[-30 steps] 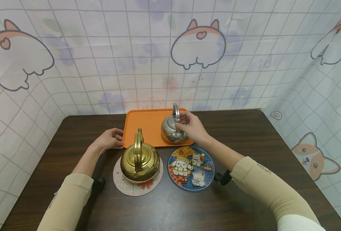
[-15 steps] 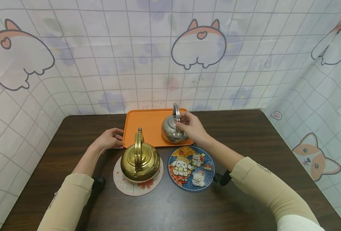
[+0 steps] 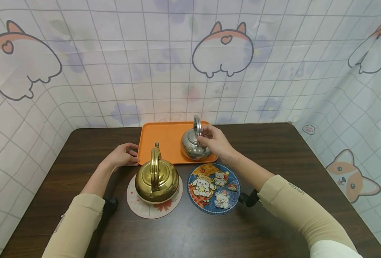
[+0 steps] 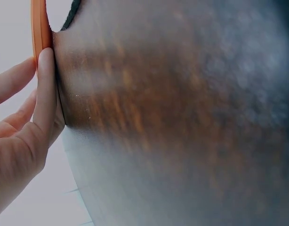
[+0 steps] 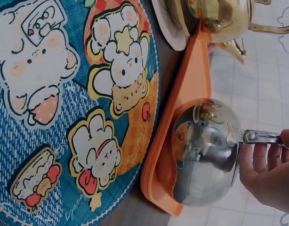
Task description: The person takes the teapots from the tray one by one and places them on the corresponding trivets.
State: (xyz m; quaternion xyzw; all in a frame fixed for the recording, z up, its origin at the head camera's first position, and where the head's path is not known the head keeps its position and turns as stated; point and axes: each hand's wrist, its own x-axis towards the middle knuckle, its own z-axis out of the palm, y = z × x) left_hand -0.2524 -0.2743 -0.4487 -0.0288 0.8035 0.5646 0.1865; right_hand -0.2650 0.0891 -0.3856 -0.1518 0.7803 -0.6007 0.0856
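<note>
Just below the right grip [image 3: 214,142], silver kettle [image 5: 211,157] body

Tray [image 3: 161,141] just right of fingers of left hand [image 3: 122,155], touching. First kettle [image 3: 189,146] on tray's right end, its handle [image 3: 197,123] in fingers of right hand [image 3: 217,144]. Second kettle [image 3: 165,183] on left mat [image 3: 137,207], between both sets of fingers, nearer side. Right mat [image 3: 214,190] before right fingers.

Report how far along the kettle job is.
Looks done: the gold kettle sits on the pale mat. In hand: the right grip holds the handle of the silver kettle, which stands on the orange tray; the left grip touches the tray's edge. Left, perhaps: moving the silver kettle to the blue mat, which bears no kettle, though that's only a guess.
</note>
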